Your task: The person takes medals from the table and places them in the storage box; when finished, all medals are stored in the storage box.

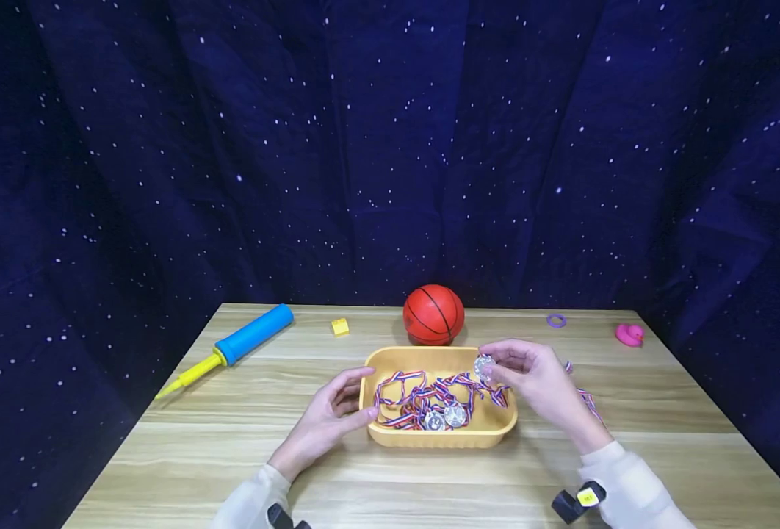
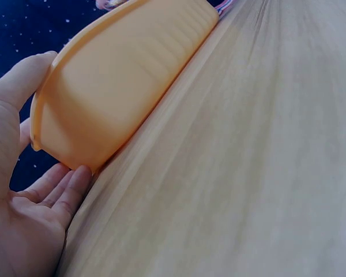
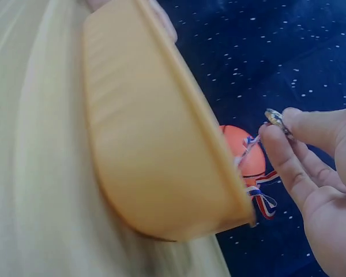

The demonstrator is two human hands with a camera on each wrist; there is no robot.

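A yellow-orange plastic basin [image 1: 443,438] stands on the table with tangled red, white and blue ribbons [image 1: 423,397] inside. Two silver medals [image 1: 455,415] lie on the ribbons near its front wall. My left hand [image 1: 329,415] holds the basin's left end; in the left wrist view the thumb is at the rim and the fingertips touch low on the wall. Over the basin's right back corner, my right hand [image 1: 535,378] pinches another silver medal [image 1: 484,367] between thumb and fingers. Striped ribbon [image 3: 262,199] hangs below that medal in the right wrist view.
Behind the basin sits a red ball [image 1: 433,314] with black lines. A blue and yellow hand pump [image 1: 254,336] and a yellow block [image 1: 340,327] lie left. Right are a purple ring [image 1: 556,320], a pink duck [image 1: 630,335] and striped ribbon [image 1: 588,402] past the right hand.
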